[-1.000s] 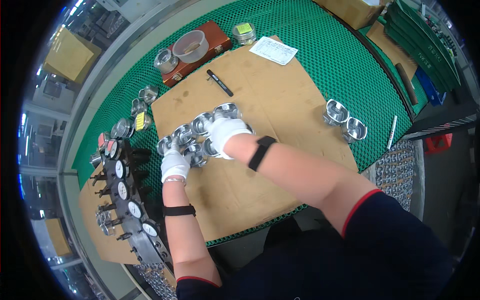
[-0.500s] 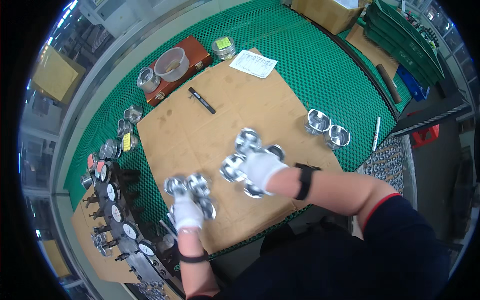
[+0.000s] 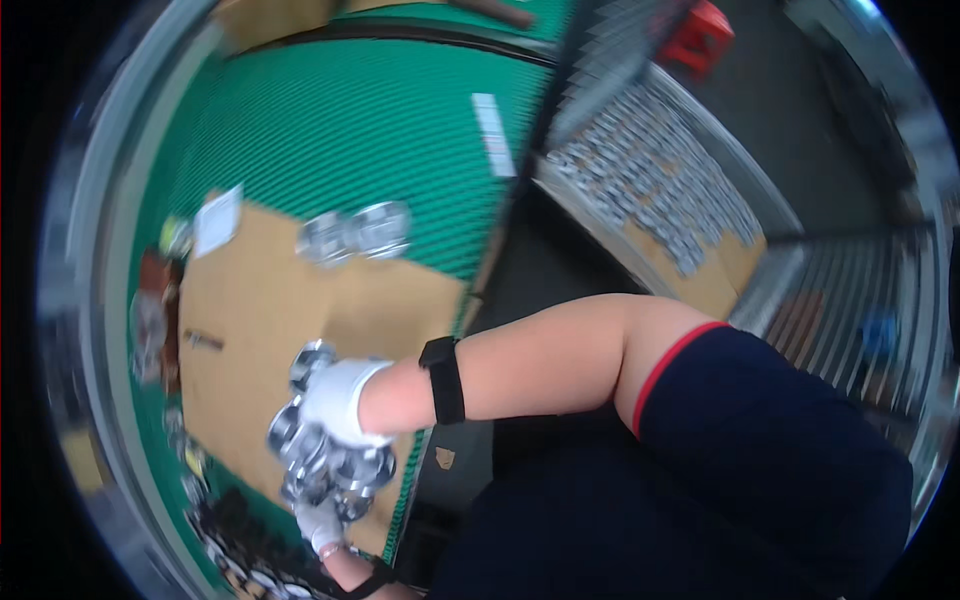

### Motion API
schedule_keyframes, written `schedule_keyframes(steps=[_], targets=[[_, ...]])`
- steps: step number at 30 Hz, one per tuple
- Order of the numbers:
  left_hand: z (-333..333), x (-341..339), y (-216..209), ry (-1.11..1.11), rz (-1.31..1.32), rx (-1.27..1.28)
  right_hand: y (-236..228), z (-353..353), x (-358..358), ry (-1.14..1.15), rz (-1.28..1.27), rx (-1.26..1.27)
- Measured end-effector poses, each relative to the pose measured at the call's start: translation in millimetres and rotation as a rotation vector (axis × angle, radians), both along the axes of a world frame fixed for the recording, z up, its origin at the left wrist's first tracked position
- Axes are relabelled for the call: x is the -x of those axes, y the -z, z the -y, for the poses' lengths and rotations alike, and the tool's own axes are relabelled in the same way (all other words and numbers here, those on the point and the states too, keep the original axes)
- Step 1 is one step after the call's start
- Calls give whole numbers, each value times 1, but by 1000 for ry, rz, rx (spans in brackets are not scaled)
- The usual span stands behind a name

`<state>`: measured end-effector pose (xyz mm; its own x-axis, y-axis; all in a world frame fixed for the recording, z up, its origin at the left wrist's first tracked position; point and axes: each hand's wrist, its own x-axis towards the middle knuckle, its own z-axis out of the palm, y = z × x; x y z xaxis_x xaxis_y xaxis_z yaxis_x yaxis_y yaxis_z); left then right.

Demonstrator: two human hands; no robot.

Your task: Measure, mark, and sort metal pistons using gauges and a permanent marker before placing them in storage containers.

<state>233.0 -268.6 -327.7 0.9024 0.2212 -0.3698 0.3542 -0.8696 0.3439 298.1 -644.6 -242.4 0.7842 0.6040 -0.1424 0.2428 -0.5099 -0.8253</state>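
Observation:
Bright metal pistons point(image 3: 308, 450) stand bunched together on the brown cardboard sheet point(image 3: 250, 290), toward its near side. My right hand point(image 3: 340, 402), in a white glove, reaches over the cluster from the right, its fingers closed among the pistons and partly hidden. One piston point(image 3: 312, 362) shows just beyond its fingertips, another point(image 3: 362, 467) beneath the wrist. My left hand point(image 3: 320, 525), also gloved, is at the cluster's near end, closed against the pistons there. Motion blurs the finger detail of both hands.
Two more pistons point(image 3: 355, 235) stand on the green mat near the cardboard's far edge. A paper sheet point(image 3: 218, 220) and a black pen-like tool point(image 3: 204, 341) lie left. Dial gauges point(image 3: 262, 578) line the lower left. A bin of pistons point(image 3: 655, 165) stands beyond the table edge, right.
My view has swung to the right, bringing the bin of pistons into sight. The two hands and their separate piston groups have come together into one cluster.

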Motion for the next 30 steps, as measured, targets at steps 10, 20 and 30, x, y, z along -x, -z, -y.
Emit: schedule_keyframes(steps=[10, 20, 30], targets=[[361, 76, -80, 121, -177, 475, 70, 369, 322, 822, -222, -304], [798, 207, 93, 1331, -546, 167, 274, 604, 638, 1822, -814, 92], [938, 283, 365, 1570, -597, -328, 535, 751, 694, 1952, -890, 342]])
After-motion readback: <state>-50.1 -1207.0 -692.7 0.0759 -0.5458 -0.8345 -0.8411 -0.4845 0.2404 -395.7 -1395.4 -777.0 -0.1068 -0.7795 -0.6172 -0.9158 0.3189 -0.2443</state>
